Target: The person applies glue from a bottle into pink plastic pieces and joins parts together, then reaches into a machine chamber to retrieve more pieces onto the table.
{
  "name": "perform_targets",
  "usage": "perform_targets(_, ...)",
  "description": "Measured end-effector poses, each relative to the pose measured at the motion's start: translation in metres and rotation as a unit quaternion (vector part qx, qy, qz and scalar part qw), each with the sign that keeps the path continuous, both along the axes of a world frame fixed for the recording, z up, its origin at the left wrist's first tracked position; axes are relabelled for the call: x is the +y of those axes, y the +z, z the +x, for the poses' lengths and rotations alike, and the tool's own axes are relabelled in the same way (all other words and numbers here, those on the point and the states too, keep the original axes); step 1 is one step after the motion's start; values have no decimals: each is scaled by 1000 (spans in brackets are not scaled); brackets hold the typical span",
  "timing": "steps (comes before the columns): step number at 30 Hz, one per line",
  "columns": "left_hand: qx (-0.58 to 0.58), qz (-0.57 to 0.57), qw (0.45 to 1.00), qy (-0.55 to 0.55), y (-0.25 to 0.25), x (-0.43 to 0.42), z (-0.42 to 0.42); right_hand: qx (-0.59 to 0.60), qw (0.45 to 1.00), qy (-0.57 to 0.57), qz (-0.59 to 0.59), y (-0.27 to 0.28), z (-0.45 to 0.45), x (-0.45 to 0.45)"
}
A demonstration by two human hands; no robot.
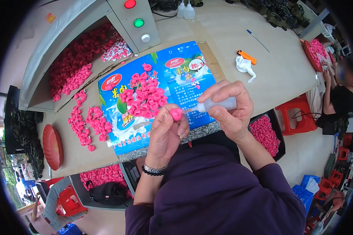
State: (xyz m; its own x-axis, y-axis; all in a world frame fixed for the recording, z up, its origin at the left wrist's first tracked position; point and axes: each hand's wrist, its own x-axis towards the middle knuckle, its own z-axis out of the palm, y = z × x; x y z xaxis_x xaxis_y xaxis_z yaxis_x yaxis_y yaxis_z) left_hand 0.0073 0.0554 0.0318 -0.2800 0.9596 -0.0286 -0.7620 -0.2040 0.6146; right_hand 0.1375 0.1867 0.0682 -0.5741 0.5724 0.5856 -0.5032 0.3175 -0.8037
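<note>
Between the fingertips of my left hand (pixel 166 131) is a round pink piece (pixel 176 114). My right hand (pixel 233 111) grips a small translucent bottle (pixel 219 105), held sideways, its thin tip pointing left at the pink piece; whether they touch I cannot tell. Both hands are above the near edge of a blue printed cardboard sheet (pixel 125 141). A heap of pink pieces (pixel 147 96) lies on the sheet, just beyond my left hand. More pink pieces (pixel 79 123) are spread on the table left of the sheet.
A grey machine (pixel 123 19) with pink pieces inside stands at the back left. A red tray (pixel 52 147) is at the left edge. Tissue (pixel 244 65), an orange lighter (pixel 247 57) and a pen (pixel 258 40) lie back right. Bins of pink pieces (pixel 264 135) sit below. Another person works far right.
</note>
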Motion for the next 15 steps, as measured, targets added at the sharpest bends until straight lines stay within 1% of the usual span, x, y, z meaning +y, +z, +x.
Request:
perform_targets(2, -19, 5, 1000, 10, 1, -1, 1, -1, 1000, 6, -14, -2, 1, 1)
perform_targets(8, -22, 10, 999, 29, 1, 0, 2, 5, 1000, 9, -16, -5, 2, 0)
perform_targets(15, 1, 13, 999, 36, 3, 0, 5, -8, 1000, 1, 7, -5, 3, 0)
